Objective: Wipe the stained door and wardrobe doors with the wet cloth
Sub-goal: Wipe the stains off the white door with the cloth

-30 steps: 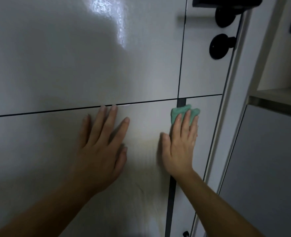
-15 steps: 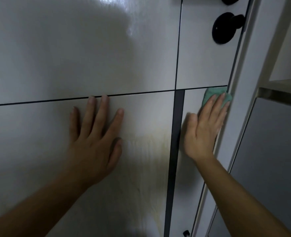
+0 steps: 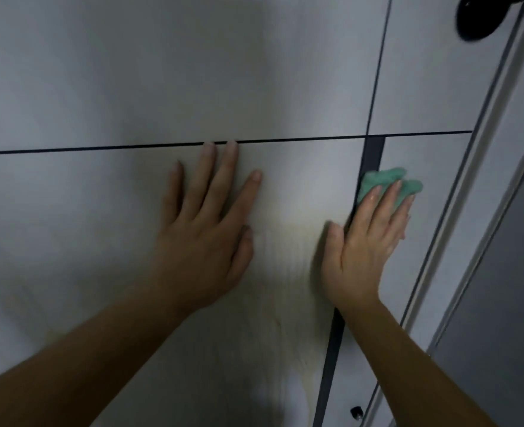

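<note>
Sliding back to the left, the right hand [image 3: 368, 241] is bringing the green cloth [image 3: 387, 180] away from the door's edge, where it was half a second ago, and over the dark strip [image 3: 373, 152]. Its grip is flat: the fingers are straight and close together, pressing the cloth on the door [image 3: 131, 72]. The cloth is sticking out past the fingertips, just under the thin line across the door.

The left hand [image 3: 205, 232] is staying where it was, fingers spread wide, leaning flat on the door and holding nothing. A yellow stain [image 3: 288, 266] is showing between the two hands and running down.

The person seems to be in the middle of wiping the door, going side to side. Next, the cloth probably needs to go left and down onto the stain, with a good hard push. The grey panel [image 3: 501, 288] on the right could be a wardrobe door, and nobody is wiping it yet.
</note>
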Action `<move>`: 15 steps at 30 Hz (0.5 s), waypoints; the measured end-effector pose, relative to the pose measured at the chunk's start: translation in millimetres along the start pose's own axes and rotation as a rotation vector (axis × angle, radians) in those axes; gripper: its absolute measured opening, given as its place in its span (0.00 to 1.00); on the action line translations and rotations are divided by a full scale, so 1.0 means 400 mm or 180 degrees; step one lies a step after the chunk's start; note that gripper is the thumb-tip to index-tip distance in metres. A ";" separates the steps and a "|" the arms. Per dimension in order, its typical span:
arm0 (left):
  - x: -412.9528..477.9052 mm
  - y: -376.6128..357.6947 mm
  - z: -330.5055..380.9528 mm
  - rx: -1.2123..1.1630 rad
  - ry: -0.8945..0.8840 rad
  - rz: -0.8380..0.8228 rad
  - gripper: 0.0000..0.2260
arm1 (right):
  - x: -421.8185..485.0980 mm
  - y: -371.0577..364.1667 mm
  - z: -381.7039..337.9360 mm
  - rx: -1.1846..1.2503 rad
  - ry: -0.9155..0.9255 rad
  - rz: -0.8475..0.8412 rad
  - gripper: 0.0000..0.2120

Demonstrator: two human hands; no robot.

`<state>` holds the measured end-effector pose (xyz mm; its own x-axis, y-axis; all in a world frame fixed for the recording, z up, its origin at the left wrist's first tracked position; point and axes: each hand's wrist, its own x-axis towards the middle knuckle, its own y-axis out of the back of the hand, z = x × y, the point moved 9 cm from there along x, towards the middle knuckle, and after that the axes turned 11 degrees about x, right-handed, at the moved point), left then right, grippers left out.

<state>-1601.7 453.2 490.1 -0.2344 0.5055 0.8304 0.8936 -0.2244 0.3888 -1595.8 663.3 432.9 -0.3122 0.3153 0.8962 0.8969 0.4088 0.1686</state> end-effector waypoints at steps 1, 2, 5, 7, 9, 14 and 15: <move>-0.009 0.008 -0.003 -0.0103 -0.0050 0.0015 0.28 | -0.040 -0.021 -0.007 -0.0134 0.0112 -0.0134 0.32; -0.025 0.015 -0.010 -0.0190 -0.0088 -0.0005 0.28 | -0.075 -0.037 -0.013 -0.0273 0.0210 -0.0251 0.33; -0.110 0.018 -0.098 -0.0132 0.0110 -0.0181 0.30 | -0.078 -0.063 -0.063 -0.0523 0.0414 -0.0418 0.34; -0.196 0.019 -0.207 0.0091 0.0531 -0.0319 0.31 | -0.041 -0.109 -0.198 -0.0523 0.0942 -0.0678 0.35; -0.288 0.030 -0.322 0.0329 0.0968 -0.0467 0.31 | -0.033 -0.176 -0.374 -0.0406 0.1635 -0.1051 0.33; -0.479 0.072 -0.547 0.0487 0.1810 -0.0841 0.31 | -0.121 -0.358 -0.736 -0.0297 0.3111 -0.1842 0.33; -0.509 0.080 -0.578 0.0443 0.1896 -0.0871 0.31 | -0.137 -0.387 -0.792 -0.0312 0.3296 -0.1888 0.34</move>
<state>-1613.8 150.4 425.9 -0.5951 -0.0263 0.8032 0.8036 -0.0237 0.5947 -1618.6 311.5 487.8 -0.3249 -0.7581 0.5654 0.7325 0.1764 0.6575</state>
